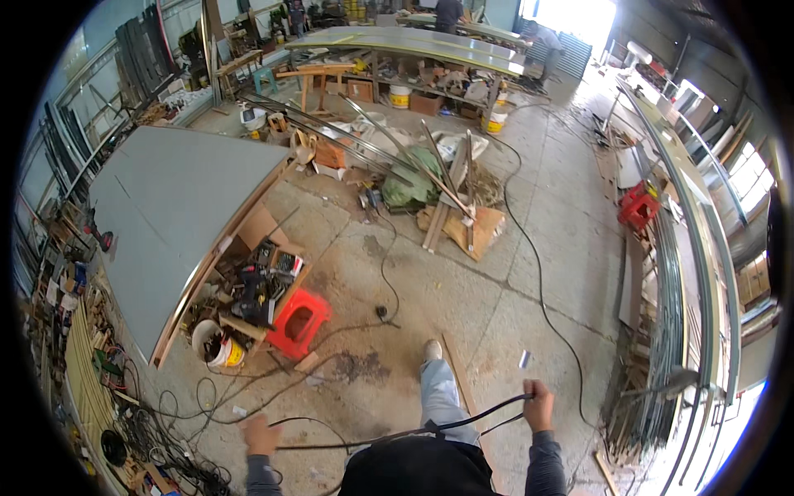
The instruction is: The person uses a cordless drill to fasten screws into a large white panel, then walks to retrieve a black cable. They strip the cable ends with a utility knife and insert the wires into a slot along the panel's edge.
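A long black cord (372, 445) stretches across in front of my waist, with a knot-like lump (432, 427) near its middle. My right hand (539, 405) is closed around its right end, where two strands meet the fingers. On the other side my left hand (261, 434) is somewhat blurred but looks closed, with the cord running into it and a thinner loop curving away from it. Below the cord my leg in pale trousers (442, 393) and a light shoe (432, 350) show on the concrete floor.
A grey-topped table (178, 207) stands at left, with a red stool (299, 324), tools and a white bucket (217, 344) by its edge. Cables (542, 273) trail over the floor. Metal profiles (666, 331) line the right. Scrap and sacks (413, 178) lie ahead; people work far back.
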Action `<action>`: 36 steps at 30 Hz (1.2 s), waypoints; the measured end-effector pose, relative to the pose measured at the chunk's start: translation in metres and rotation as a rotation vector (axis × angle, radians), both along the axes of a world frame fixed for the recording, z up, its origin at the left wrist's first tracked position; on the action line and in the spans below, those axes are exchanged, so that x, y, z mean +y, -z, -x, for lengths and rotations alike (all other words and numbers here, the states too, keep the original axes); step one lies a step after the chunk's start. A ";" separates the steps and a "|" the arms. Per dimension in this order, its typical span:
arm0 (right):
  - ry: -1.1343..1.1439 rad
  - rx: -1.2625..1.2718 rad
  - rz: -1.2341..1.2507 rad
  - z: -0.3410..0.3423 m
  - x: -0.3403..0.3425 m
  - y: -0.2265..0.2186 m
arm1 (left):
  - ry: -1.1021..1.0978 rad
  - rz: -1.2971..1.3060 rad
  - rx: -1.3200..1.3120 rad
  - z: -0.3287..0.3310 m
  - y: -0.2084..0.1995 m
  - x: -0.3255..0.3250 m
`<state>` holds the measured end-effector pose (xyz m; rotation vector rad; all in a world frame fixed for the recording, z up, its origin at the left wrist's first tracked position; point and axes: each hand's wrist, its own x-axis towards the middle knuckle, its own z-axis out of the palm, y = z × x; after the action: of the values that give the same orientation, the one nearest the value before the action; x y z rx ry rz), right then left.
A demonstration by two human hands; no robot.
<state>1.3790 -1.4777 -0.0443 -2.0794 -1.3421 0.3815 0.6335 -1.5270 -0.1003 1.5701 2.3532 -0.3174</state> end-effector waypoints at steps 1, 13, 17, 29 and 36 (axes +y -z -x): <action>-0.005 0.085 0.018 0.000 0.050 -0.005 | 0.152 -0.289 -0.318 -0.063 0.011 0.046; -0.973 0.227 -0.024 0.117 0.486 -0.065 | -0.056 -0.298 -0.963 -0.338 -0.147 0.418; -1.011 -0.058 -0.133 0.073 0.618 -0.049 | -0.284 -0.383 -0.752 -0.242 -0.147 0.439; -1.288 0.179 -0.046 0.243 0.939 -0.059 | -0.223 -0.393 -0.240 -0.180 -0.019 0.675; -1.782 0.267 -0.028 0.363 1.050 -0.061 | -0.531 -0.725 -1.229 -0.286 -0.102 0.933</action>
<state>1.0165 -0.4276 0.0168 -0.2134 -2.5633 1.2006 0.9195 -0.5944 0.0013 0.7764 1.7073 1.3297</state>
